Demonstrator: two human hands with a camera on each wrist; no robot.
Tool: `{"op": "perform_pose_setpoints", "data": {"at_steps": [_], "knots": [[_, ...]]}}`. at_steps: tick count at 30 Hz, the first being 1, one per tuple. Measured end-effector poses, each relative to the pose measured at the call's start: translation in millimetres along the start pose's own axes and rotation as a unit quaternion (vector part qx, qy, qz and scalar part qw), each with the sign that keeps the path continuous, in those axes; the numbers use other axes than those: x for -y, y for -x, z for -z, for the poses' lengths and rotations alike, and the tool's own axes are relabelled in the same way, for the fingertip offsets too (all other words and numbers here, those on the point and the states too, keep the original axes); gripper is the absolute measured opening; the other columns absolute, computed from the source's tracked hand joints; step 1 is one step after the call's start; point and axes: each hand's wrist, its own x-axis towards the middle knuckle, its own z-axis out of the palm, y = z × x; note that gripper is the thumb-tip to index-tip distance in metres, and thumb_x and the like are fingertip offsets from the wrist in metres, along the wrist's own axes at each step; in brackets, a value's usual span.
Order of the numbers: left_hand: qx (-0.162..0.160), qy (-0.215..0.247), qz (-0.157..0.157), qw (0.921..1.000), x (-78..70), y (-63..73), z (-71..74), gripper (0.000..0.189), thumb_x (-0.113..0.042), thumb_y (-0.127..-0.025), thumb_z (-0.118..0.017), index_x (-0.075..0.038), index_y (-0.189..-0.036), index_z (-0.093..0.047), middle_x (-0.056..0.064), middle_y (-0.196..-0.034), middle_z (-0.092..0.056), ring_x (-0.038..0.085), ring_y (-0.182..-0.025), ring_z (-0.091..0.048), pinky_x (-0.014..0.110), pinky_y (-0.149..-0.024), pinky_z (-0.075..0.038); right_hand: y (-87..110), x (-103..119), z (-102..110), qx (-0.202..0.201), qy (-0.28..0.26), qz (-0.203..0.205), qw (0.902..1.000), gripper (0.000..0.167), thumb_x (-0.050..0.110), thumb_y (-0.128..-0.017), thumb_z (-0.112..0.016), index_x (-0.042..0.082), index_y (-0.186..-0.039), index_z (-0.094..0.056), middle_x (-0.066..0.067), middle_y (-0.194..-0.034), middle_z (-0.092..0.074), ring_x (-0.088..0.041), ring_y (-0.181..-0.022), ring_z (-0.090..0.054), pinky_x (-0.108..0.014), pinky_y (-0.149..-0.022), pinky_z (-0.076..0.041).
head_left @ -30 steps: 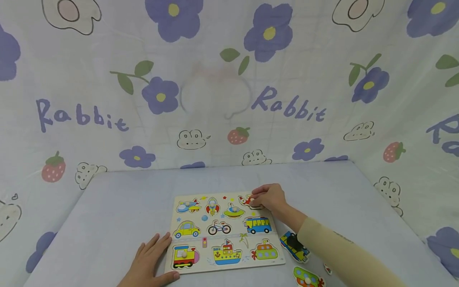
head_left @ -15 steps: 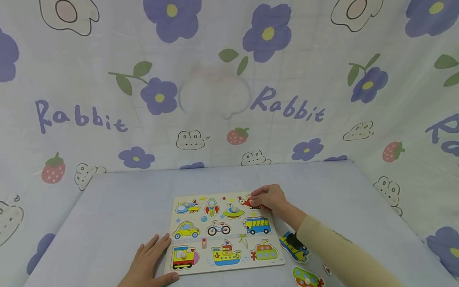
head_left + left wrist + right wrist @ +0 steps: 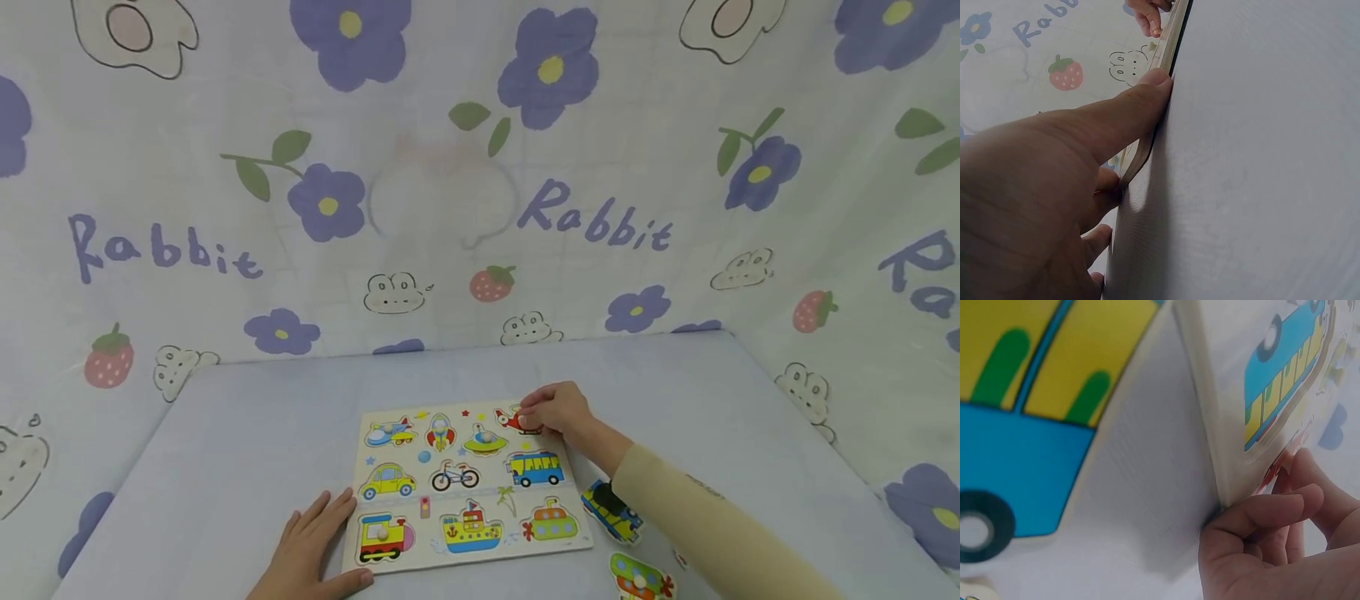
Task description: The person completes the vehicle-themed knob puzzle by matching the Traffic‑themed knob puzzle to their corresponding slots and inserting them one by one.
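Note:
A wooden vehicle puzzle board (image 3: pixel 397 502) lies on the table. At its upper right corner my right hand (image 3: pixel 558 408) pinches at the red helicopter piece (image 3: pixel 507 422), thumb and fingertips together; they hide part of it and its knob. In the right wrist view, the thumb and index finger (image 3: pixel 1307 494) meet over a bit of red beside the printed bus. My left hand (image 3: pixel 303 546) rests at the board's lower left corner with fingers spread. Its thumb (image 3: pixel 1129 109) lies along the front edge, and the other fingers touch the left side.
Knobbed train (image 3: pixel 382 537), plane (image 3: pixel 390 432), rocket (image 3: pixel 440 432) and flying saucer (image 3: pixel 485 439) pieces sit in the board. Right of it lie a loose bus piece (image 3: pixel 609 510) and a submarine piece (image 3: pixel 637 577). Below the right sleeve, another small piece (image 3: pixel 680 559) is mostly hidden.
The head view has shifted slightly. Both hands stay where they were on the board, the right one still at the helicopter piece.

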Motion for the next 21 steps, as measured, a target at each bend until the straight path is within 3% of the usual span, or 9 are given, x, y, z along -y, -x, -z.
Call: {"op": "perform_pose_setpoints", "data": {"at_steps": [10,21], "knots": [[0.002,0.009,0.0,1.0,-0.1,-1.4,1.2,0.103,-0.065,-0.071,-0.076,-0.006,-0.148,-0.043,0.01,-0.154,-0.038,0.041,-0.144,-0.019,0.068,-0.111,-0.005,-5.1,0.6,-2.0,-0.007,0.006,-0.008,0.9999,0.018,0.007,-0.08,-0.082,0.006,-0.097,-0.074,-0.005,-0.085,-0.07,-0.017,-0.059,-0.053,-0.023,-0.049,-0.042],[-0.004,0.019,-0.012,0.9997,-1.3,-1.3,-0.8,0.102,-0.062,-0.071,-0.078,-0.003,-0.147,-0.043,0.013,-0.153,-0.039,0.042,-0.143,-0.02,0.069,-0.11,-0.005,-8.6,-4.4,0.4,-0.014,0.005,-0.014,0.9998,0.017,0.006,-0.078,-0.083,0.006,-0.091,-0.073,-0.005,-0.081,-0.07,-0.015,-0.05,-0.046,-0.023,-0.044,-0.038]]}}
